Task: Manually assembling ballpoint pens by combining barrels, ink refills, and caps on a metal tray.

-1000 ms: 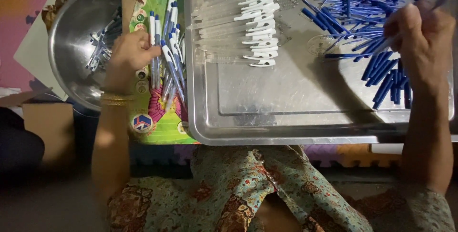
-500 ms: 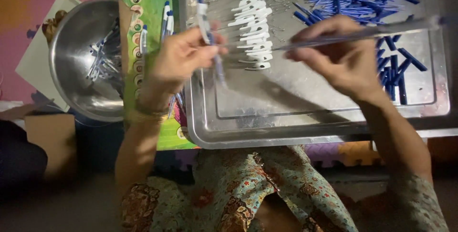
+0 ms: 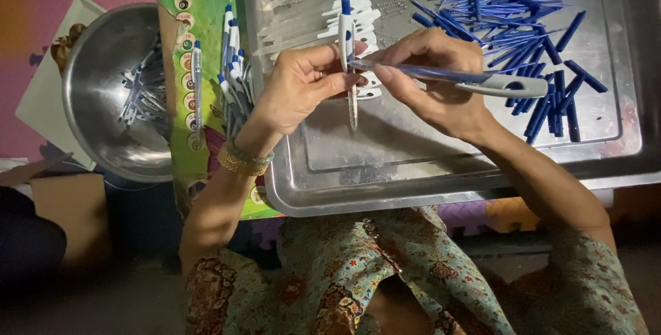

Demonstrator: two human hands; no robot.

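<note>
My left hand grips a white pen barrel with a blue tip, held upright over the steel tray. My right hand holds a second pen part with a clear barrel and white clip, lying crosswise with its tip meeting the upright pen. A pile of blue refills and caps lies at the tray's far right. White pen bodies lie in a row at the tray's far middle.
A steel bowl with several pen parts stands at the left. Finished blue-and-white pens lie on a green printed sheet between bowl and tray. A cardboard box sits lower left. My patterned clothing fills the bottom.
My left hand came from the pens beside the tray to the middle with a white pen. My right hand left the blue pile, and both hands now meet.
</note>
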